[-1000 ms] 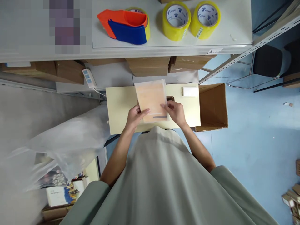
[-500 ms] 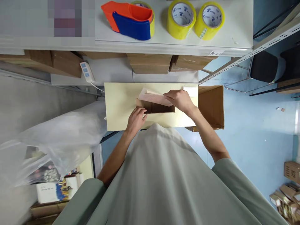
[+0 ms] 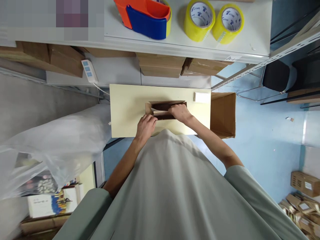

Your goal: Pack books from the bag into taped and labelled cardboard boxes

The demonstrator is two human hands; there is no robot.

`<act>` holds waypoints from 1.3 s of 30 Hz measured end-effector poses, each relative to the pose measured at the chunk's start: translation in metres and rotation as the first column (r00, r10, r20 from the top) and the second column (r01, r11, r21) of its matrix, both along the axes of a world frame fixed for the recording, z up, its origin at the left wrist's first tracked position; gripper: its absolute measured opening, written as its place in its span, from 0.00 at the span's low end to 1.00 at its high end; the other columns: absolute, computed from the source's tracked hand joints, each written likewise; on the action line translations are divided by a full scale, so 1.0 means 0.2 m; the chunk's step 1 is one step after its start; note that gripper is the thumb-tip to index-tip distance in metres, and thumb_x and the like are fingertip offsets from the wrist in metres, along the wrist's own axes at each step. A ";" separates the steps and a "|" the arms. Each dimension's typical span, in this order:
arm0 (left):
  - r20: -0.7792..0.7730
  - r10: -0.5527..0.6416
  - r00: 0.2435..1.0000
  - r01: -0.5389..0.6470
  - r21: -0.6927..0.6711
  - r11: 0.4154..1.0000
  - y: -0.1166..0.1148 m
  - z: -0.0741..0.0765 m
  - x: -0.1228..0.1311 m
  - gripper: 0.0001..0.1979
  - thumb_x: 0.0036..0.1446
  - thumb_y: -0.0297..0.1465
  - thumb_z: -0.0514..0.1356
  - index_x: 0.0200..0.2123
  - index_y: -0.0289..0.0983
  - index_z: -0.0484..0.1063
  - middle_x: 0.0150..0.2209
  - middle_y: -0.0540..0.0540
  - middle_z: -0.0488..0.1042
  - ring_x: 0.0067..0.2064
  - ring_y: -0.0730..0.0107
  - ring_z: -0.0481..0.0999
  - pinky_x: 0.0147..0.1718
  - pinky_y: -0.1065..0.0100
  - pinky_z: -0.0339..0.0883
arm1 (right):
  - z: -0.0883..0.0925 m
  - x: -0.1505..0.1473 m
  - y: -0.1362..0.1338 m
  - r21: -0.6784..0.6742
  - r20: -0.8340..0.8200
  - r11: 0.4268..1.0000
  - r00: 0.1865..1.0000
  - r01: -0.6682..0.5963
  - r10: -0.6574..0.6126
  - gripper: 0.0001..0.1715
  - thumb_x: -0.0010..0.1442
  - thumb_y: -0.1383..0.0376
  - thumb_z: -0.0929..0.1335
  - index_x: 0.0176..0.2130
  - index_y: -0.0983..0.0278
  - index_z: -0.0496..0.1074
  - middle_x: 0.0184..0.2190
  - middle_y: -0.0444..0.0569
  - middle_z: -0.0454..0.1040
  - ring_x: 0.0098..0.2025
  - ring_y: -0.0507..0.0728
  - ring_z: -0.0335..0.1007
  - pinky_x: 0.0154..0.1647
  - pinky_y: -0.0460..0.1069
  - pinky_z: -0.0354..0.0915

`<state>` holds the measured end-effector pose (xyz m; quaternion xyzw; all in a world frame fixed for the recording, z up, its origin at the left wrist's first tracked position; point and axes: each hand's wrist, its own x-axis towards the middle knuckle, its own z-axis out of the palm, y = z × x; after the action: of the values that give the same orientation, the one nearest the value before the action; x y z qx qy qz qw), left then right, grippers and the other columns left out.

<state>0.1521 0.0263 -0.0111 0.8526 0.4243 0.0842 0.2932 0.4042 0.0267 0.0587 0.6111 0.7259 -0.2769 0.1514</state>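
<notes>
An open cardboard box [image 3: 148, 108] stands on the cream tabletop [image 3: 127, 110]. My left hand [image 3: 146, 125] is closed on the box's near left edge, thumb at the rim. Inside the box's opening, my right hand [image 3: 179, 112] is closed on a pale packet [image 3: 160, 113], which lies mostly within the walls; its fingertips are hidden. A small white stack [image 3: 202, 97] sits at the table's right end.
Above the table, a shelf [image 3: 175, 46] bears an orange and blue tape dispenser [image 3: 147, 21] and yellow tape rolls [image 3: 200, 16]. An open carton [image 3: 223, 115] is right of the table, a plastic bag [image 3: 62, 140] left. A power strip [image 3: 89, 71] lies behind.
My right hand has moved left and down into the box with the packet, which was above the opening before. My left hand has stayed at the box's near left edge.
</notes>
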 end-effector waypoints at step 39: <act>0.078 0.114 0.990 -0.112 -0.025 0.993 0.00 0.02 -0.05 0.10 0.73 0.40 0.66 0.47 0.41 0.80 0.82 0.35 0.53 0.76 0.39 0.68 0.72 0.41 0.69 | -0.21 0.14 -0.61 0.044 -0.469 0.600 0.547 0.799 -0.693 0.27 0.78 0.43 0.67 0.55 0.61 0.81 0.54 0.59 0.83 0.47 0.64 0.87 0.47 0.57 0.83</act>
<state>0.1412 0.0271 -0.0061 0.8201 0.4607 0.1302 0.3134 0.4319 -0.0951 0.0160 0.8049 0.4364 -0.3398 -0.2150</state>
